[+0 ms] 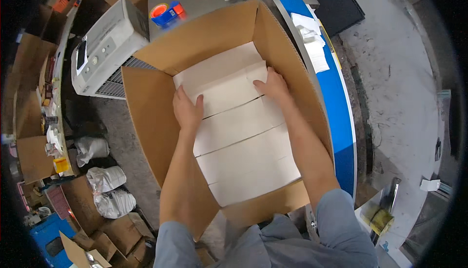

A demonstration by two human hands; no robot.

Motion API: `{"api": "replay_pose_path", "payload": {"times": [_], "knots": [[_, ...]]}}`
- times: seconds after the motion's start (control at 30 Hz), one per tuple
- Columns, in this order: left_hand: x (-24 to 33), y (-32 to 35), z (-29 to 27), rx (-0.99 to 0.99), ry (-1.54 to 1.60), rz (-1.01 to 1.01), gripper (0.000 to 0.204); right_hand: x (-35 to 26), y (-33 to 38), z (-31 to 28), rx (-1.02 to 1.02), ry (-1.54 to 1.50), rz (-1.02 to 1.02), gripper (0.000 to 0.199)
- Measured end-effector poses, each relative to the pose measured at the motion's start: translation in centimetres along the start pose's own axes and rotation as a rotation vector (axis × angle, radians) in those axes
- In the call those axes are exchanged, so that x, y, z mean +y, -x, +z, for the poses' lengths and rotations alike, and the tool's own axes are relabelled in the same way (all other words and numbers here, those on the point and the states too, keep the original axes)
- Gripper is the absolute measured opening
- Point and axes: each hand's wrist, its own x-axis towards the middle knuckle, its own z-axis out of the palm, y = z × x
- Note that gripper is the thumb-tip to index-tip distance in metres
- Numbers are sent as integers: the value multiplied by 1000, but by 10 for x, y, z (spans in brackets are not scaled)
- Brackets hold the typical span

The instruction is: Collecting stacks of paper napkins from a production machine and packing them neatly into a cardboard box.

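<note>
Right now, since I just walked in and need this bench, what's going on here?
A person has both arms down inside a large open cardboard box. The left hand and right hand press flat on white boxes packed in rows along its bottom. A tape dispenser lies on the metal table behind.

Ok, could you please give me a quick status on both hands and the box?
Left hand and right hand flat on white boxes. Boxes line the open cardboard carton. Nothing obstructing.

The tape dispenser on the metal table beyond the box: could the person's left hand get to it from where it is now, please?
Probably yes. The left hand lies flat on the white boxes inside the open cardboard box; lifted over the far wall, nothing blocks the tape dispenser.
</note>
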Motion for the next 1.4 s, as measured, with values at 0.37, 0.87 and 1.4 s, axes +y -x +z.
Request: {"api": "replay_pose_path", "payload": {"times": [0.37, 0.87, 1.4], "knots": [[92, -66, 97, -553, 20, 90, 79, 31, 15, 31, 280, 28, -180, 89], [94, -56, 109, -440, -68, 202, 63, 16, 21, 42, 304, 86, -143, 101], [114, -52, 116, -505, -344, 190, 62, 4, 30, 22, 101, 306, 1, 79]]}}
